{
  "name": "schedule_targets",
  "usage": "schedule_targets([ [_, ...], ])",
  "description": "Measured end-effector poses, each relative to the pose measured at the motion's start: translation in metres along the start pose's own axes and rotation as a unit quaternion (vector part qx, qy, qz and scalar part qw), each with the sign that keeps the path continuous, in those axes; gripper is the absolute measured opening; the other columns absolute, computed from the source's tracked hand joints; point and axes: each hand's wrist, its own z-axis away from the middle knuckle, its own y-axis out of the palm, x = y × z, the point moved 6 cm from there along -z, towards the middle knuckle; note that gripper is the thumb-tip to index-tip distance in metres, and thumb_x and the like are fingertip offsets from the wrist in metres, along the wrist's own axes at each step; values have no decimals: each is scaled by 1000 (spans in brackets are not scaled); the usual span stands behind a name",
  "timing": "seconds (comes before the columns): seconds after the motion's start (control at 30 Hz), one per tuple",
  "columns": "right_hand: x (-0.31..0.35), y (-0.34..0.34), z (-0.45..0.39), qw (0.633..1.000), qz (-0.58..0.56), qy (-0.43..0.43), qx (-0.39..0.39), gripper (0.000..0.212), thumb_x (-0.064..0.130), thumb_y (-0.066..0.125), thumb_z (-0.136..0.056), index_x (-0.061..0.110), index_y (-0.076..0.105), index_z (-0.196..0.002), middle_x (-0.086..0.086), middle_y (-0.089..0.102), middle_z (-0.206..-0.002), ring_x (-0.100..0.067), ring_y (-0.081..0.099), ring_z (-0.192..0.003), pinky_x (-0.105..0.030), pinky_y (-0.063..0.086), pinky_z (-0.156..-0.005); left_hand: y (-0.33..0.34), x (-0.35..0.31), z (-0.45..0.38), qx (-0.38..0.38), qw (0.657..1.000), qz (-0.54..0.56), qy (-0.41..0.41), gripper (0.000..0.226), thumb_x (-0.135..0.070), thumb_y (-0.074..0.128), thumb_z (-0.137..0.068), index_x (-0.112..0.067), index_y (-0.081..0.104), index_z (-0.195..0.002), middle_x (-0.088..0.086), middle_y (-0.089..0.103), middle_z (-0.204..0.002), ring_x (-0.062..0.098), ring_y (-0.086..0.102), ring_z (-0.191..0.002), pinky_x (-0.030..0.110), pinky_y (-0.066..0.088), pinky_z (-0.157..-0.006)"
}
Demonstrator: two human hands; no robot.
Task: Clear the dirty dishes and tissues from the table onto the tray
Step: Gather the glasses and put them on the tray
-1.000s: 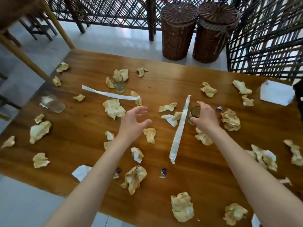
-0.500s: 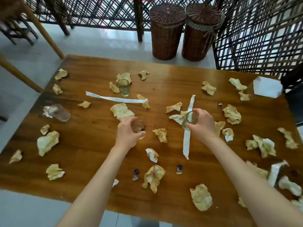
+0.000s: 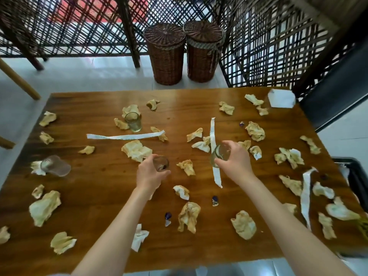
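Head view is showing, at the far left of the wooden table (image 3: 95, 196), a clear cup (image 3: 56, 167) lying on its side on a tissue, with an upright glass (image 3: 133, 121) standing farther back among crumpled tissues (image 3: 44, 207). Near the middle, the left hand (image 3: 148, 174) is gripping a small glass (image 3: 161, 163) with fingers curled round it, and to its right the right hand (image 3: 235, 159) is clasping a second glass (image 3: 219, 155) beside a white paper strip (image 3: 214, 142). At the far right edge, a dark tray (image 3: 356, 176) is sitting just off the table.
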Motion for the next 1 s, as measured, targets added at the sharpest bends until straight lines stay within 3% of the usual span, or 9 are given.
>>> schedule_targets([
  [0.2, -25, -44, 30, 998, -20, 46, -31, 61, 22, 79, -71, 19, 53, -127, 0, 56, -122, -18, 51, -114, -23, 42, -90, 3, -33, 26, 10, 999, 17, 45, 70, -32, 89, -58, -17, 57, -118, 1, 68, -107, 15, 63, -96, 35, 56, -82],
  [0.3, -52, -70, 48, 994, -38, 81, -58, 62, 23, 79, -73, 20, 51, -128, 1, 56, -122, -17, 50, -116, -27, 44, -94, 22, -69, 47, 42, 996, 27, 76, 70, -32, 90, -56, -21, 56, -116, -3, 67, -104, 11, 62, -91, 26, 55, -76],
  [0.43, -98, -104, 75, 987, -52, 130, -84, 64, 27, 78, -73, 20, 50, -130, 0, 54, -128, -18, 49, -120, -30, 42, -98, 58, -131, 78, 92, 988, 39, 120, 66, -35, 90, -55, -23, 57, -111, -6, 66, -99, 11, 62, -88, 25, 54, -74],
  [0.67, -201, -186, 132, 975, -63, 172, -128, 63, 27, 77, -73, 16, 50, -129, -2, 55, -124, -18, 51, -115, -22, 38, -91, 129, -238, 151, 141, 968, 36, 202, 65, -41, 88, -56, -24, 57, -110, -13, 62, -95, 4, 58, -84, 3, 35, -57],
  [0.73, -235, -213, 149, 973, -54, 180, -131, 63, 26, 77, -72, 15, 51, -128, -3, 56, -122, -19, 52, -114, -27, 39, -96, 155, -266, 178, 151, 964, 37, 215, 61, -40, 89, -55, -29, 55, -105, -19, 60, -89, 0, 57, -80, 2, 35, -53],
  [0.9, -318, -271, 187, 970, -70, 192, -133, 63, 23, 79, -70, 12, 53, -126, -5, 57, -120, -20, 54, -111, -30, 42, -96, 219, -324, 242, 157, 956, 57, 241, 50, -36, 89, -56, -39, 53, -91, -24, 58, -82, 2, 59, -80, 9, 43, -60],
  [1.0, -371, -303, 206, 968, -74, 201, -134, 61, 21, 79, -67, 14, 56, -123, -5, 59, -115, -20, 57, -104, -27, 42, -89, 264, -359, 275, 172, 950, 60, 253, 52, -36, 88, -57, -28, 57, -99, -15, 62, -88, 10, 59, -85, 24, 48, -68],
])
